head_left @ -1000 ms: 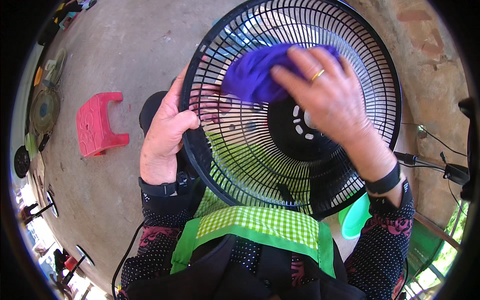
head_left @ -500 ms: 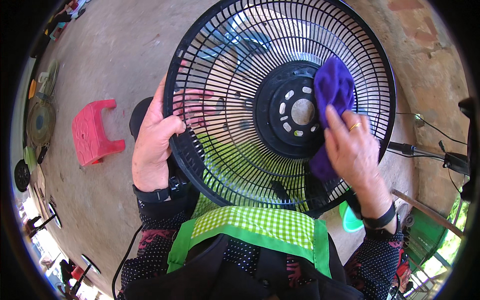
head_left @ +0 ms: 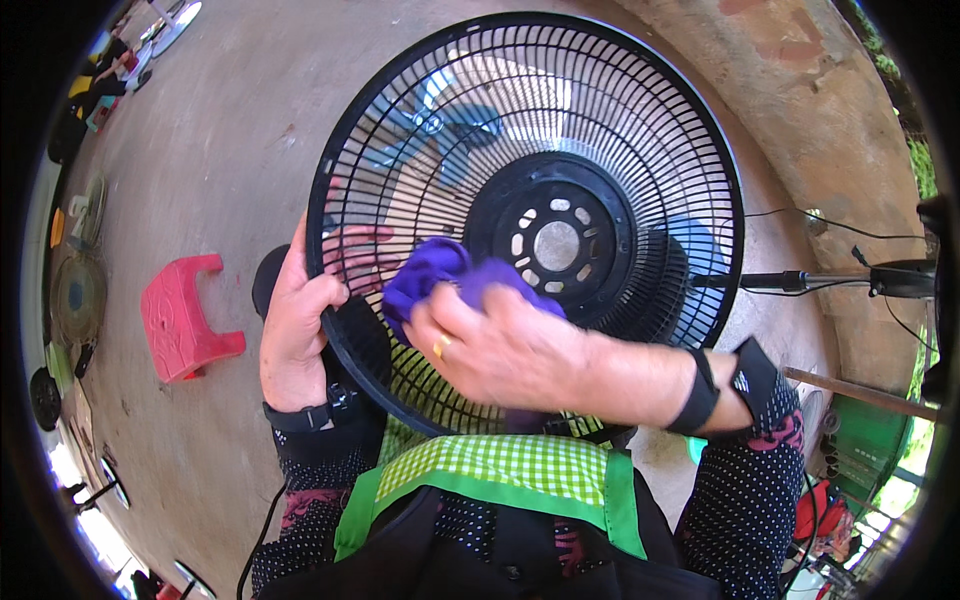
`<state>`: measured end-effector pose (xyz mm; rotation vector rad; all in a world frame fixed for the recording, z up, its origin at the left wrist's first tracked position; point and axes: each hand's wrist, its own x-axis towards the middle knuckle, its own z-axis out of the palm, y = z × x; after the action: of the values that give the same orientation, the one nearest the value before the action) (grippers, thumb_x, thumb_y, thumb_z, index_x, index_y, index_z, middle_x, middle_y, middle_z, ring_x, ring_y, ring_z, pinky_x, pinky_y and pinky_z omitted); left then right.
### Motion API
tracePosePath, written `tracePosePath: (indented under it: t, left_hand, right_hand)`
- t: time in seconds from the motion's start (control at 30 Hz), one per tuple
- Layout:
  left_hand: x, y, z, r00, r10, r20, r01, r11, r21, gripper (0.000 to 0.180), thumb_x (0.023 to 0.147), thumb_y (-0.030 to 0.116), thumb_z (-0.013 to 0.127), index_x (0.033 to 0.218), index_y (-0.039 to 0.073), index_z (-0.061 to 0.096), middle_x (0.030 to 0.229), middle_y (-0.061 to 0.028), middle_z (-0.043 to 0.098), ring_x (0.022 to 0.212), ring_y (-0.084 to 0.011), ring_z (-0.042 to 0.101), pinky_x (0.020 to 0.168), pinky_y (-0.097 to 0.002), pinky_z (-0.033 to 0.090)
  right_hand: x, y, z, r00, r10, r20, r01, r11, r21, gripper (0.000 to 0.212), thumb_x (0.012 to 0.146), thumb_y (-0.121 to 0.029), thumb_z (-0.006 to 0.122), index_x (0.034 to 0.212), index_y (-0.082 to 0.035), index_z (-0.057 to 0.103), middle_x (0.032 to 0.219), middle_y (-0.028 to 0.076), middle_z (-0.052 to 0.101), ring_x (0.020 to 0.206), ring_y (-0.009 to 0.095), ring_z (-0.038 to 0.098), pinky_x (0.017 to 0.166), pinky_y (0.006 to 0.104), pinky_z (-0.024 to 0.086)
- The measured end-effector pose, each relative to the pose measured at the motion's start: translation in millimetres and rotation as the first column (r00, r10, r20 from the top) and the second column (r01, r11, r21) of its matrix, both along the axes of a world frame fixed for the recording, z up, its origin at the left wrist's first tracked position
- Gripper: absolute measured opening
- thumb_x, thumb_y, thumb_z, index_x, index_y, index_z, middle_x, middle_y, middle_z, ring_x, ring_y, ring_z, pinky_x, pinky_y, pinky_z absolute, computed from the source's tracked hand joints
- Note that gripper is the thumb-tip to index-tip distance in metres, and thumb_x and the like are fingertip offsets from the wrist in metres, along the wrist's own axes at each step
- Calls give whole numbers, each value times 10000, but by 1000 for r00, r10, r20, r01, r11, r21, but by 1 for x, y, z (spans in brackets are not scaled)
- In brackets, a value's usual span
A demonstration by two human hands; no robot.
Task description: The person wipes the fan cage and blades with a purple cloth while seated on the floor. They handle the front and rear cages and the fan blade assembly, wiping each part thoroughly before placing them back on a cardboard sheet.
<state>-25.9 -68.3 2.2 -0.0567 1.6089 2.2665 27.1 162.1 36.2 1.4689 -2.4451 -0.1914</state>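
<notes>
The fan guard [head_left: 600, 120] is a round black wire grille with a solid perforated hub at its centre, held upright just beyond the person's chest, above a concrete floor [head_left: 220, 130]. The left hand [head_left: 300, 320] is clamped on the guard's left rim, thumb on the near face and fingers curled behind the wires. The right hand [head_left: 500, 345], wearing a ring, is closed on a bunched purple cloth [head_left: 450, 275], pressing it against the lower-left wires beside the hub. Half a second earlier the cloth lay right of the hub; it has since crossed to the left. A red stool [head_left: 180, 315] stands on the floor at left.
</notes>
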Motion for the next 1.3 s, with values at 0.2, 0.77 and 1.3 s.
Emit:
tracePosePath:
  t: [0.2, 0.77, 1.3]
  left_hand:
    - [2, -1, 1, 999, -16, 32, 15, 999, 31, 983, 594, -58, 452, 1555, 72, 294, 1274, -168, 605, 1123, -283, 640, 954, -373, 530]
    - [8, 2, 12, 999, 32, -12, -32, 999, 2, 982, 593, 3, 482, 1555, 83, 302, 1261, -209, 614, 1107, -302, 657, 966, -402, 539]
    - [1, -2, 6, 998, 41, 56, -42, 999, 19, 781, 763, -59, 501, 1519, 52, 339, 1236, -162, 629, 999, -246, 690, 820, -314, 569]
  right_hand:
    - [-104, 12, 12, 937, -6, -348, 30, 998, 64, 231, 805, -226, 624, 961, -87, 722, 1035, 17, 598, 994, 203, 539, 530, 281, 486]
    - [-39, 166, 11, 594, -791, -145, 804, 587, 94, 431, 843, -81, 590, 1266, 0, 584, 1060, 110, 618, 973, 262, 614, 747, 354, 576]
    - [78, 108, 26, 597, -472, 649, 709, 689, -150, 674, 768, -195, 795, 1383, -72, 547, 1344, 155, 555, 1105, 348, 583, 846, 413, 550]
